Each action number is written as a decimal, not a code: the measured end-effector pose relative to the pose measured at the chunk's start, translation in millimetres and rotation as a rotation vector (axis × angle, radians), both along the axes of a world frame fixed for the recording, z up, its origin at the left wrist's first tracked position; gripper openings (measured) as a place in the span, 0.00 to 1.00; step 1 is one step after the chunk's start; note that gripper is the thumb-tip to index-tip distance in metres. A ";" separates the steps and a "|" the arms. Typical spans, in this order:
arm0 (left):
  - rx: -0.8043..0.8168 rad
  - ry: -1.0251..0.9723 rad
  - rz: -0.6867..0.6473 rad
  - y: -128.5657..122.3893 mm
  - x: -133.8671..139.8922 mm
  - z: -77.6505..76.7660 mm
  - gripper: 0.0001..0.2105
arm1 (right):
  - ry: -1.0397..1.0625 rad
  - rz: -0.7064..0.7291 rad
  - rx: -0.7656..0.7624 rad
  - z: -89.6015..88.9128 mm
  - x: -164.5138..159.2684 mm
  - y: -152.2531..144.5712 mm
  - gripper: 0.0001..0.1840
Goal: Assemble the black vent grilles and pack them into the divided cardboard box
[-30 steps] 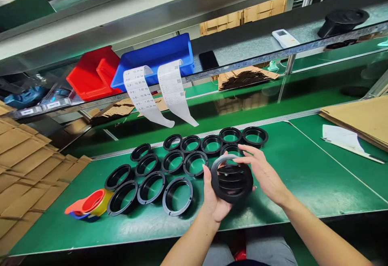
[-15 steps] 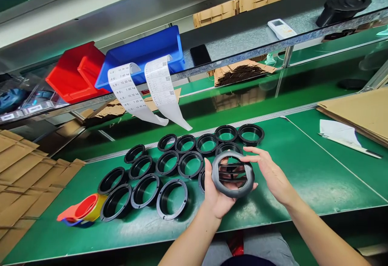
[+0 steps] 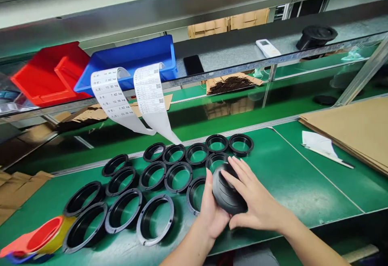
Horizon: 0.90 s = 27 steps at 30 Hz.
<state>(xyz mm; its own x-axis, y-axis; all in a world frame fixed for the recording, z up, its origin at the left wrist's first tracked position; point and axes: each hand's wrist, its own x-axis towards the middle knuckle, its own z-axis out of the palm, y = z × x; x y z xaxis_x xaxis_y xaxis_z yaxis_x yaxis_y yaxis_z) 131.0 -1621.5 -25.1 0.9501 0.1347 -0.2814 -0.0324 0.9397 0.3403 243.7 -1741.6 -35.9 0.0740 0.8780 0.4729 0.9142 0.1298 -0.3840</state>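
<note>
A round black air vent [image 3: 227, 191] is between my hands above the front of the green bench. Its slats lie closed, forming a dome-like face. My left hand [image 3: 212, 211] cups it from the left and below, with the thumb up along its edge. From the right, my right hand [image 3: 253, 201] grips it, fingers laid over the face and thumb at the lower rim. Several black flanged rings [image 3: 178, 177] stand in rows on the bench, left of and behind my hands. One ring [image 3: 194, 195] is partly hidden by my left hand.
Red and yellow round parts [image 3: 45, 233] lie at the front left. On the shelf are a red bin [image 3: 45, 74], a blue bin [image 3: 127, 58] with label strips [image 3: 151, 96] hanging down, a phone [image 3: 193, 64] and a white remote [image 3: 268, 48]. Cardboard [image 3: 351, 126] lies right.
My right hand has closed onto the vent, and its open slats are now turned flat. The view has shifted, so the bench things sit lower and further left.
</note>
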 end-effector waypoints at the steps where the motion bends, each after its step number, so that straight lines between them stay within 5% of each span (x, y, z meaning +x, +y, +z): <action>1: 0.015 0.002 -0.024 -2.6 2.8 0.4 0.37 | 0.019 -0.013 -0.056 1.8 1.4 0.8 0.60; 4: 0.061 -0.017 -0.040 -10.2 10.0 -3.0 0.38 | 0.100 -0.031 -0.161 4.9 23.8 6.7 0.58; 7: 0.191 -0.017 -0.053 -20.9 14.4 -20.3 0.39 | 0.142 -0.255 -0.073 4.0 74.6 23.9 0.49; 10: 0.618 0.011 -0.152 -35.3 19.8 -51.3 0.38 | 0.065 -0.506 -0.119 -1.1 129.1 53.8 0.47; 14: 1.247 -0.150 -0.176 -44.0 30.0 -99.0 0.34 | -0.073 -0.559 -0.346 -16.5 162.3 89.7 0.49; 20: 1.574 -0.242 -0.149 -35.1 34.9 -159.0 0.33 | -0.188 -0.557 -0.466 -49.1 153.6 75.6 0.51; 23: 1.675 -0.260 -0.114 -34.8 32.2 -169.1 0.34 | -0.218 -0.543 -0.485 -41.7 147.6 50.7 0.51; 27: 1.810 -0.328 -0.134 -35.2 26.5 -153.7 0.32 | -0.243 -0.611 -0.258 -14.2 138.9 44.7 0.39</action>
<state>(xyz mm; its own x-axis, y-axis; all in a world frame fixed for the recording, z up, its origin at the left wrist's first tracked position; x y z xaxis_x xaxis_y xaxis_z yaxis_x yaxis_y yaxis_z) 157.6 -1656.8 -178.8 0.9588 -0.0471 0.2800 -0.2626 -0.5226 0.8112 382.6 -1696.9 -50.1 0.5079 0.7995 0.3206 0.8582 -0.5016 -0.1088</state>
